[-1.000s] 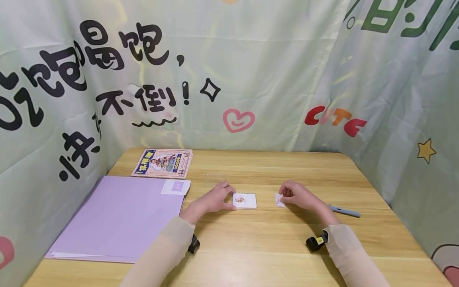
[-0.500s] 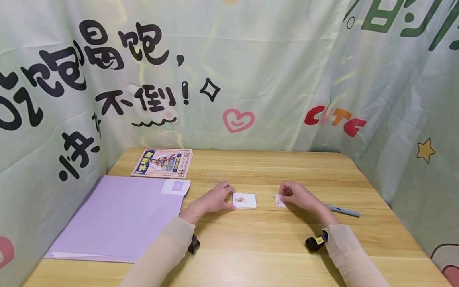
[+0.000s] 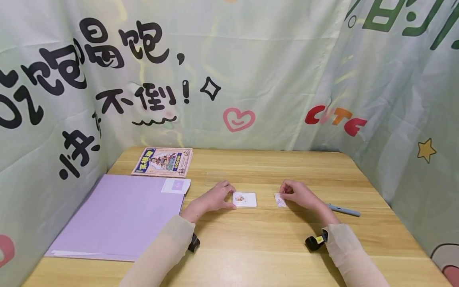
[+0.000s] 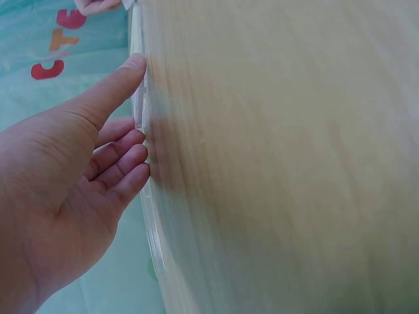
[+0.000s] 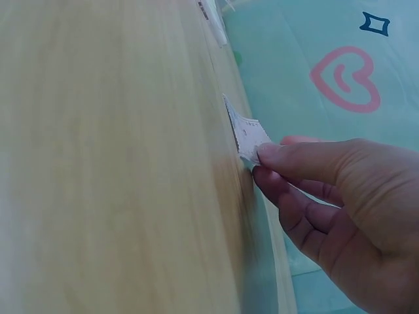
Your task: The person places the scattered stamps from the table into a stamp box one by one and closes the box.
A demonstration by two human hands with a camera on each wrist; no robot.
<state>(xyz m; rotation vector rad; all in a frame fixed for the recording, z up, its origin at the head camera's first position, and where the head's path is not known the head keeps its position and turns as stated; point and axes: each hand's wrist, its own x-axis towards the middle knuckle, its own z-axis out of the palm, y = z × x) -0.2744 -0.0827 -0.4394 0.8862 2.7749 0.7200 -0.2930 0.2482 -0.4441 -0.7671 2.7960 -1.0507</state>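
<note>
Little has changed: the left hand grips the card; the right hand pinches the paper slip, work seemingly paused.

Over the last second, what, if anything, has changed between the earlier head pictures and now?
Apart from a tiny shift of the whole view, nothing visibly moved, was grasped or let go. The left hand stays at the left end of the white card, the right hand still pinches the small printed paper, and the blue pen, purple folder and booklet lie as before.

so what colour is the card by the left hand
White card, small coloured picture; best in the head view.
</note>
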